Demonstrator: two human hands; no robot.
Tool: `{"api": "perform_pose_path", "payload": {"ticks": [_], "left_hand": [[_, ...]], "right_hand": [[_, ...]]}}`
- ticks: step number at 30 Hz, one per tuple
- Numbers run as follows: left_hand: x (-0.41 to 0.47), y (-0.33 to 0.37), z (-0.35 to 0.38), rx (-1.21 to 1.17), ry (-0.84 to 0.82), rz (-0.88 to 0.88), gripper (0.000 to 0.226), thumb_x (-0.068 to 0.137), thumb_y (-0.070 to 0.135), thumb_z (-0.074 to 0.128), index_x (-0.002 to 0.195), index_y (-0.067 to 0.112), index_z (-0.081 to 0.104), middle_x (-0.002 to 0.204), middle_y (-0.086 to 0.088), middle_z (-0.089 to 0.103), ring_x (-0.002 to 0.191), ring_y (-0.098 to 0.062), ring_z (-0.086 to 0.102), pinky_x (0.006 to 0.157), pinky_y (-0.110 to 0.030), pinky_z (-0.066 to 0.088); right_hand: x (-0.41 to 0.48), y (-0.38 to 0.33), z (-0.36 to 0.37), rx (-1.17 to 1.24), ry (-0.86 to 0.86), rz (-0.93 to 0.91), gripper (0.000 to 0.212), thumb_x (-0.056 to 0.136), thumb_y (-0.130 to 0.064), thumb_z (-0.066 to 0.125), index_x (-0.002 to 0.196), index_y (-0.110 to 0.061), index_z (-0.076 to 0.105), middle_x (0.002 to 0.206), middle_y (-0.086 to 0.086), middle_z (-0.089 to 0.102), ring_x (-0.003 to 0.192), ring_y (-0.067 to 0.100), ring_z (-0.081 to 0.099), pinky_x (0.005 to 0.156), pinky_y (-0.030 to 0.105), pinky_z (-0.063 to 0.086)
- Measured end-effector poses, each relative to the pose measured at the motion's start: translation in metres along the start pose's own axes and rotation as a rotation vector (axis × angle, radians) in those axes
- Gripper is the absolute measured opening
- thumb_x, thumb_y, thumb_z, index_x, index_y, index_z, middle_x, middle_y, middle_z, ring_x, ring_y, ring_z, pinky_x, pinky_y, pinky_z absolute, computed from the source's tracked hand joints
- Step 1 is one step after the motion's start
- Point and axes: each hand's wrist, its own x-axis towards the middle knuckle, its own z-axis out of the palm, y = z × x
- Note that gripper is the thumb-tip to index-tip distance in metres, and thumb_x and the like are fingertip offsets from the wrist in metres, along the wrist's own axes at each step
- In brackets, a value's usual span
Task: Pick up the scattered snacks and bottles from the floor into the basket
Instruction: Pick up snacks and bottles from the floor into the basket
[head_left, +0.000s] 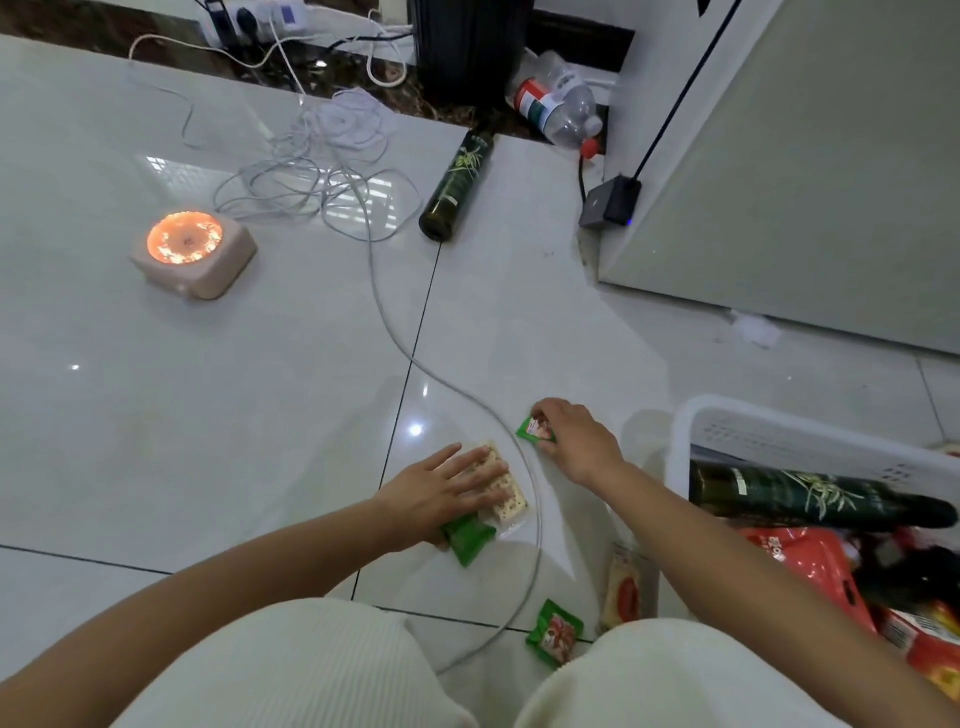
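Note:
My right hand (576, 439) pinches a small green snack packet (535, 429) that rests on the white tiles. My left hand (441, 491) lies flat with spread fingers on a clear cracker pack (506, 499), and a green packet (467, 538) sits at its wrist. A second green packet (555, 633) and a yellow snack pack (626, 587) lie near my knees. The white basket (769, 431) at the right holds a dark green bottle (810, 496) and red snack bags (810, 566). Another dark green bottle (457, 187) and a clear plastic bottle (561, 106) lie farther off.
A grey cable (395, 332) runs across the floor past my hands, with a tangle of it beyond. A glowing orange lamp box (192, 254) sits at the left. A pale cabinet (805, 171) and a black adapter (610, 202) stand at the right.

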Motion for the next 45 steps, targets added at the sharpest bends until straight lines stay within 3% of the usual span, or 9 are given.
{"api": "perform_pose_path", "payload": {"ticks": [2, 4, 7, 9, 15, 20, 24, 33, 45], "left_hand": [[-0.001, 0.001, -0.003, 0.003, -0.001, -0.031, 0.1, 0.073, 0.047, 0.072, 0.151, 0.031, 0.011, 0.161, -0.001, 0.007, 0.148, -0.03, 0.005, 0.118, -0.044, 0.003], [-0.003, 0.002, -0.008, 0.017, 0.007, -0.052, 0.101, 0.061, 0.051, 0.079, 0.144, 0.028, 0.027, 0.153, -0.006, 0.033, 0.141, -0.033, 0.031, 0.116, -0.046, 0.023], [-0.003, 0.003, -0.007, -0.01, 0.098, -0.125, 0.094, 0.041, 0.055, 0.086, 0.121, 0.025, 0.046, 0.115, -0.003, 0.058, 0.1, -0.027, 0.06, 0.099, -0.043, 0.048], [-0.001, 0.003, -0.008, -0.047, 0.113, -0.218, 0.094, 0.044, 0.054, 0.084, 0.119, 0.023, 0.037, 0.107, -0.003, 0.057, 0.095, -0.026, 0.058, 0.099, -0.043, 0.046], [0.004, 0.018, -0.011, -0.27, 0.008, -0.409, 0.117, 0.07, 0.036, 0.074, 0.15, 0.027, -0.01, 0.141, -0.009, 0.027, 0.127, -0.029, 0.031, 0.107, -0.04, 0.031], [0.017, 0.032, -0.022, -0.53, -0.069, -0.494, 0.113, 0.071, 0.047, 0.073, 0.15, 0.029, -0.005, 0.145, -0.009, 0.018, 0.132, -0.031, 0.023, 0.109, -0.043, 0.029], [0.016, 0.044, -0.021, -0.461, -0.077, -0.52, 0.111, 0.072, 0.057, 0.069, 0.151, 0.023, -0.003, 0.146, -0.01, 0.018, 0.132, -0.031, 0.023, 0.105, -0.045, 0.031], [0.02, 0.054, -0.025, -0.565, -0.014, -0.649, 0.104, 0.074, 0.043, 0.074, 0.148, 0.018, 0.005, 0.137, -0.011, 0.03, 0.124, -0.031, 0.033, 0.096, -0.045, 0.041], [0.031, 0.071, -0.03, -0.774, -0.045, -0.858, 0.066, 0.076, 0.023, 0.075, 0.124, 0.008, 0.032, 0.118, -0.015, 0.051, 0.109, -0.03, 0.051, 0.082, -0.037, 0.049]], "right_hand": [[-0.001, 0.001, 0.001, -0.026, 0.021, 0.026, 0.033, 0.088, -0.013, 0.055, 0.12, -0.017, 0.045, 0.131, 0.002, 0.045, 0.117, 0.024, 0.042, 0.077, 0.036, 0.044], [-0.002, 0.002, 0.002, -0.045, 0.03, 0.065, 0.033, 0.085, -0.005, 0.054, 0.115, -0.014, 0.044, 0.122, 0.006, 0.045, 0.114, 0.025, 0.042, 0.069, 0.033, 0.04], [-0.005, 0.005, 0.003, -0.004, 0.023, 0.135, 0.035, 0.083, -0.004, 0.055, 0.114, -0.013, 0.041, 0.116, 0.009, 0.044, 0.108, 0.026, 0.045, 0.066, 0.032, 0.038], [-0.008, 0.007, 0.003, 0.021, 0.003, 0.174, 0.044, 0.083, -0.005, 0.057, 0.121, -0.014, 0.037, 0.116, 0.011, 0.044, 0.105, 0.026, 0.047, 0.066, 0.032, 0.04], [-0.023, 0.013, 0.005, 0.071, -0.056, 0.247, 0.048, 0.082, -0.01, 0.059, 0.124, -0.011, 0.036, 0.116, 0.013, 0.046, 0.098, 0.031, 0.056, 0.069, 0.034, 0.043], [-0.034, 0.014, -0.001, 0.02, -0.08, 0.284, 0.043, 0.079, -0.012, 0.065, 0.114, -0.01, 0.04, 0.115, 0.013, 0.047, 0.102, 0.03, 0.055, 0.07, 0.033, 0.041], [-0.042, 0.013, -0.006, -0.021, -0.097, 0.33, 0.045, 0.078, -0.01, 0.066, 0.116, -0.009, 0.041, 0.119, 0.013, 0.047, 0.107, 0.03, 0.053, 0.07, 0.032, 0.037], [-0.061, 0.021, -0.002, 0.045, -0.07, 0.402, 0.045, 0.079, -0.01, 0.066, 0.118, -0.008, 0.043, 0.12, 0.014, 0.049, 0.108, 0.029, 0.052, 0.07, 0.031, 0.036], [-0.114, 0.036, 0.016, 0.687, -0.03, 0.672, 0.061, 0.069, -0.019, 0.083, 0.119, 0.0, 0.054, 0.12, 0.013, 0.057, 0.097, 0.022, 0.054, 0.076, 0.025, 0.04]]}}
